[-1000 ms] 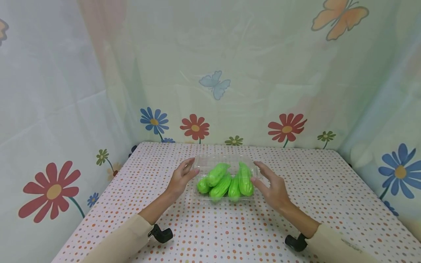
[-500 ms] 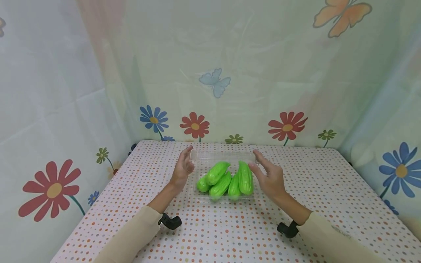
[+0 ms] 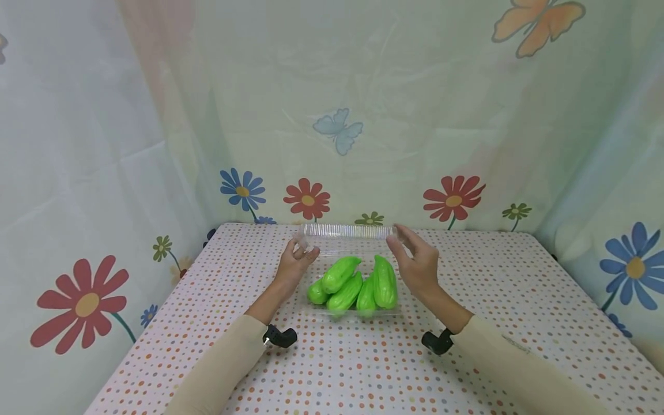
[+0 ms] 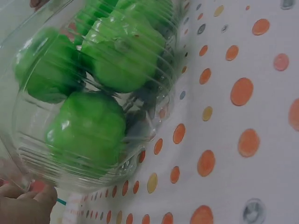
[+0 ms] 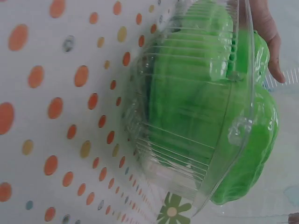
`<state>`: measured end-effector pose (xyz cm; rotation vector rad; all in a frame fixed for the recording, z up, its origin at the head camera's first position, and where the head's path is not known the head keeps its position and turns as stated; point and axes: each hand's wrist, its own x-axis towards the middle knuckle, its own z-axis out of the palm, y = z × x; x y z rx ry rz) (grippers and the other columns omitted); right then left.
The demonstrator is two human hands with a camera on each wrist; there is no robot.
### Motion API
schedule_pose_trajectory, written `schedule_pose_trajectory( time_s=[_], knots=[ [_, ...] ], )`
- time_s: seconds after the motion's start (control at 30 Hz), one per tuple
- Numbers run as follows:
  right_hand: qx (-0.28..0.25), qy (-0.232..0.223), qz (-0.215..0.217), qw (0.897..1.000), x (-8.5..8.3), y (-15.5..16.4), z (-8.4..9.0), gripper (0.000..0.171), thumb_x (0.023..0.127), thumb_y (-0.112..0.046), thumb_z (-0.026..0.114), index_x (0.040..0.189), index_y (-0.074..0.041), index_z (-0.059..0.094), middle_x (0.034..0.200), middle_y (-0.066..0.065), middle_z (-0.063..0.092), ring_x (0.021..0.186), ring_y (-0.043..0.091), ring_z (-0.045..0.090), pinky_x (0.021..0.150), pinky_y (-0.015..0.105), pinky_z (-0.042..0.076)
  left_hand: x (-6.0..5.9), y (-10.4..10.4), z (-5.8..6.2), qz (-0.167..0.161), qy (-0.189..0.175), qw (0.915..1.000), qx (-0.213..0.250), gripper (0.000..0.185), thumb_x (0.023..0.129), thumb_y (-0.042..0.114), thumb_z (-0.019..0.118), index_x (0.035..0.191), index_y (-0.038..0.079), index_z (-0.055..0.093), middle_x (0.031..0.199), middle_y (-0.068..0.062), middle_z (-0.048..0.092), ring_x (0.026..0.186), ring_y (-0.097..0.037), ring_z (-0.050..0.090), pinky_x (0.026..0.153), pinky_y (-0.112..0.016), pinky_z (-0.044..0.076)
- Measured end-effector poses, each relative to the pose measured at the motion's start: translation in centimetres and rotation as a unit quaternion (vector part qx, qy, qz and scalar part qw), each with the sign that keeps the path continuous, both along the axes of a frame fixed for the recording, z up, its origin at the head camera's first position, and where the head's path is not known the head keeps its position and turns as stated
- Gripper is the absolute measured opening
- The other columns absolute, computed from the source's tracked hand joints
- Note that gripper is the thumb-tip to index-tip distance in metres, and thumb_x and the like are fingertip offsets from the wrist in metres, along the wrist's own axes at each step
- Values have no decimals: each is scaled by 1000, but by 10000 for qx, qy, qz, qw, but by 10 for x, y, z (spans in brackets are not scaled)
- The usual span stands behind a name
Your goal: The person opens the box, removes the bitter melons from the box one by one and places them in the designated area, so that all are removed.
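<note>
Bright green, ridged, tapering gourds [image 3: 384,282] lie in the base of a clear plastic clamshell container [image 3: 358,313], several of them in a loose pile. Above and behind the base stands the raised clear lid [image 3: 347,231]. My left hand [image 3: 291,270] pinches the lid's left end, and its fingertips [image 4: 39,193] show at the clear edge in the left wrist view. At the lid's right end, my right hand [image 3: 419,264] grips the edge between thumb and fingers. Both wrist views show the base's ribbed wall [image 5: 187,154] resting on the cloth.
The table is covered by a white cloth [image 3: 332,369] with colored dots. Behind it hangs a pale curtain [image 3: 415,115] printed with flowers and butterflies, and similar curtains enclose both sides. A black wrist camera [image 3: 280,336] sits on the left wrist, another [image 3: 437,342] on the right.
The lid has swung up and back off the gourds, with both hands moving up and away along with it. The base and gourds have stayed nearly in place.
</note>
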<state>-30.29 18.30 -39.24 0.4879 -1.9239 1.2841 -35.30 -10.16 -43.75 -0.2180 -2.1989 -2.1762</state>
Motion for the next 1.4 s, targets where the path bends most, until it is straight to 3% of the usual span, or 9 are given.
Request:
schedule_pose_trajectory(
  time_s=[0.13,0.2,0.3,0.4,0.53,0.7,1.03,1.3,1.4],
  knots=[
    [-178,-94,-149,9997,-7,-1,2,35,97,-11,68,128,4,67,115,21,72,109,35,70,102,52,51,-7,1,-2,-20,-72,9976,694,79,98,32,68,159,6,25,150,-28,47,135,-42,51,112,-47,44],
    [-218,-121,-307,9992,-10,-1,3,34,96,-14,69,126,3,68,110,20,73,97,26,73,97,56,53,-9,1,-2,-104,-94,9941,1074,73,100,29,66,157,4,27,146,-32,49,130,-45,55,110,-47,46],
    [-209,-161,-572,9980,-14,-3,6,35,96,-18,71,126,0,70,109,17,74,87,4,66,87,39,57,-9,-1,-3,-154,-130,9921,1240,64,102,30,62,154,4,35,143,-33,51,127,-46,57,108,-49,47],
    [-247,-200,-656,9973,-19,-4,11,35,95,-21,73,126,-5,71,111,14,75,86,-7,61,78,19,51,-9,-2,-2,-154,-154,9918,1262,58,103,29,61,151,3,41,131,-28,60,126,-46,57,108,-50,48],
    [-278,-293,-581,9975,-27,-4,17,34,99,-25,68,127,-7,71,111,13,76,91,10,70,74,12,47,-11,0,-4,-76,-123,9931,1166,57,104,30,59,150,1,44,117,-13,63,126,-47,57,106,-49,49],
    [-333,-483,-396,9975,-37,-4,21,38,104,-32,58,129,-5,69,111,13,76,100,26,73,79,13,52,-14,2,-7,-42,-55,9934,1144,53,106,29,54,149,-1,45,126,-28,62,123,-49,58,102,-46,53],
    [-657,-1042,316,9919,-55,4,20,40,108,-28,49,139,-3,58,131,17,66,115,33,67,97,39,56,-15,9,-10,127,-138,9952,961,48,109,23,48,150,-2,44,118,-28,69,89,-21,74,89,-39,60],
    [-440,-1549,91,9869,-69,7,19,38,109,-20,45,144,-6,53,133,18,66,114,33,68,92,41,58,-10,14,-12,364,-218,9941,1003,44,109,19,47,146,-4,47,111,-23,71,110,-47,65,84,-38,61],
    [-516,-1809,145,9820,-76,7,19,39,109,-16,44,145,-3,51,132,21,65,114,34,68,93,45,57,-7,15,-13,447,-220,9939,987,42,109,16,46,145,-5,48,111,-25,70,110,-49,65,81,-37,62]
  ],
)
